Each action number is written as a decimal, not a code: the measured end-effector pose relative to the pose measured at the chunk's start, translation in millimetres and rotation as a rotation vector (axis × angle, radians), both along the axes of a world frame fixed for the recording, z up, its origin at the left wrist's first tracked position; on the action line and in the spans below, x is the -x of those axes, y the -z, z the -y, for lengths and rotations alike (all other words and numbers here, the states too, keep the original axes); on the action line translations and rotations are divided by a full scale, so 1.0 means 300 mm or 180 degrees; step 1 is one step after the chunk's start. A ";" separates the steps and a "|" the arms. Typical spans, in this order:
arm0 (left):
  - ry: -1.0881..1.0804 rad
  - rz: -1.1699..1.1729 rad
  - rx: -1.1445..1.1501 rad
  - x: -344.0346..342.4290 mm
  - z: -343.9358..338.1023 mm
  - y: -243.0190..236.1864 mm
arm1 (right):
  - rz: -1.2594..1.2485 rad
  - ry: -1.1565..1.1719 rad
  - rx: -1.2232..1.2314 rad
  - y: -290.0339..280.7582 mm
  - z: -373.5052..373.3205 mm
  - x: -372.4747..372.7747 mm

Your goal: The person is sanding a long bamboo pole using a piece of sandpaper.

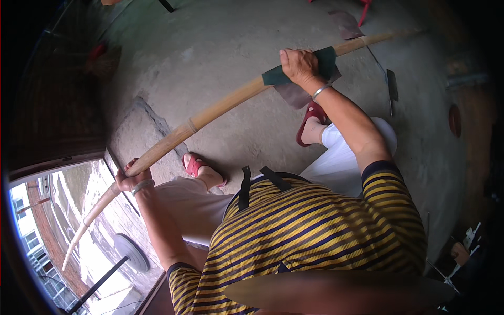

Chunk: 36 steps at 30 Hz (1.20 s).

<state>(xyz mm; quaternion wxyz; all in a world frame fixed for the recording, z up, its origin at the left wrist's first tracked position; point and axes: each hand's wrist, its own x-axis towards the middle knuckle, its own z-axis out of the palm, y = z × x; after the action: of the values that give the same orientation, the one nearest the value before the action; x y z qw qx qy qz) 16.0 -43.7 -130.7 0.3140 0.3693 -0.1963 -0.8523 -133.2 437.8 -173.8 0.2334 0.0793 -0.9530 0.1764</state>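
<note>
A long bamboo pole [226, 107] with ringed joints runs slantwise across the view, from low left to upper right. My left hand [132, 177] is closed around it toward its lower left end. Higher up, my right hand [302, 67] presses a dark green sheet [326, 62] over the pole, its fingers curled over the far side. Below the green sheet hangs a brownish sheet [294, 95], which looks like sandpaper; whether the two are one piece I cannot tell.
Another brownish sheet [346, 25] lies on the concrete floor beyond the pole. A dark flat-bladed tool [392, 86] lies at the right. At lower left, a black post rises from a round grey base [131, 252] by the bright doorway. Red furniture legs [364, 12] stand at the top.
</note>
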 end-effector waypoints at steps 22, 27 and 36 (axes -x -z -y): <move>0.0486 0.0011 -0.0482 0.101 -0.209 -0.027 | 0.0614 -0.0656 -0.0049 -0.147 0.323 -0.085; 0.0671 -0.0397 -0.0299 0.096 -0.255 -0.027 | 0.0732 -0.1066 0.0012 -0.197 0.526 -0.175; 0.0629 -0.0289 -0.0393 0.075 -0.212 -0.053 | 0.0661 -0.0903 -0.0167 -0.185 0.388 -0.116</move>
<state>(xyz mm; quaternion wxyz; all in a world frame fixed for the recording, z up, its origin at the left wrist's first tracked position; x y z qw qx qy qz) -6.4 19.9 -114.7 0.2137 0.3278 -0.1645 -0.9054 -98.2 321.6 -118.3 0.1043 0.2003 -0.9555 0.1899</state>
